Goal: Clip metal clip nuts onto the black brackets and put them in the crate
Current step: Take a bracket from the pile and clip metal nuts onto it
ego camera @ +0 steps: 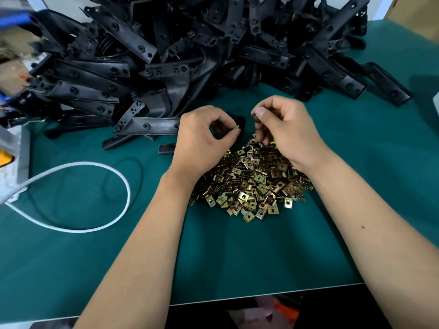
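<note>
We saw one small metal clip nut (236,127) pinched between the thumb and forefinger of the left hand (204,136), just in front of a black bracket (152,125) whose near end went under that hand; we judged that the nut was held by its edges so that its open side could slide onto the bracket, but the joint itself was hidden by the fingers. The right hand (282,129) was curled with its fingertips down on the far edge of the pile of clip nuts (251,181), and it pinched another clip nut (256,117) near the thumb; how many more it held, we could not tell. The pile lay on the green counter (237,257) directly between the two forearms, probably so that both hands could reach it without moving much. Behind the hands rose the big heap of black brackets (190,43), near enough to pull the next one forward. At the left a white cable (114,174) made a loop on the counter, well apart from the nuts, and blurred boxes (14,58) stood at the far left edge. A crate we could not identify with certainty, so the putting-in step seemed not yet near.
</note>
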A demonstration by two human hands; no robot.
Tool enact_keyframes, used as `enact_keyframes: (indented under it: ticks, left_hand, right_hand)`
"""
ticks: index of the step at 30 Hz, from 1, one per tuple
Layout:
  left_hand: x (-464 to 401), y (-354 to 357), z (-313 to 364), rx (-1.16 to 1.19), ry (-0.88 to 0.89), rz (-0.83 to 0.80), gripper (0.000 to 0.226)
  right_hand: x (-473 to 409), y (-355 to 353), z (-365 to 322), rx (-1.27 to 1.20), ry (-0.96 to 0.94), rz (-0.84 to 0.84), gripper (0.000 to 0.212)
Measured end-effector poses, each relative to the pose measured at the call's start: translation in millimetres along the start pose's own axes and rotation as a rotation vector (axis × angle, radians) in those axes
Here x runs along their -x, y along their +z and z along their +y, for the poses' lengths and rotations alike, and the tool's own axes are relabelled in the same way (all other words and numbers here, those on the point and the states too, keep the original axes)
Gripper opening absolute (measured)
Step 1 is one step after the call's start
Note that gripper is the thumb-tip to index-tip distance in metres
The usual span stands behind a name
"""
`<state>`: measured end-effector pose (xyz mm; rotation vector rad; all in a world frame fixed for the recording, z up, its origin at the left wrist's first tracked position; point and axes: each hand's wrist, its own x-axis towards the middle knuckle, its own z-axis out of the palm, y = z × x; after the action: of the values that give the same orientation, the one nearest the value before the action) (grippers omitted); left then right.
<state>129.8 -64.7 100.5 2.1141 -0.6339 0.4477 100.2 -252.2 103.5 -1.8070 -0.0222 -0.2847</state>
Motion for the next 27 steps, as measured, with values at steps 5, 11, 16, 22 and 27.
enact_keyframes:
  ticks: [5,11,16,22,27]
  left_hand:
    - [-0.3,1.6,3.9,0.089,-0.047,0.060,0.006]
    - [0.2,7.8,10.9,0.116,-0.019,0.016,0.012]
    - [-2.1,9.0,6.8,-0.146,-0.235,0.212,0.034]
    - [0.5,10.2,4.9,-0.364,-0.329,-0.036,0.069]
    - [-0.4,10.5,3.0,-0.377,-0.304,-0.053,0.057]
  right_hand:
    - [3.1,0.8,-1.5,0.352,-0.173,-0.019,0.012]
    - [2.4,2.9,-1.6,0.042,-0.089,-0.065,0.007]
    - [-1.0,0.1,3.1,-0.101,0.012,0.061,0.007]
    - [-1.2,-3.4,3.8,-0.243,0.077,0.061,0.020]
    - [-0.6,-4.2,2.4,-0.291,0.111,0.056,0.021]
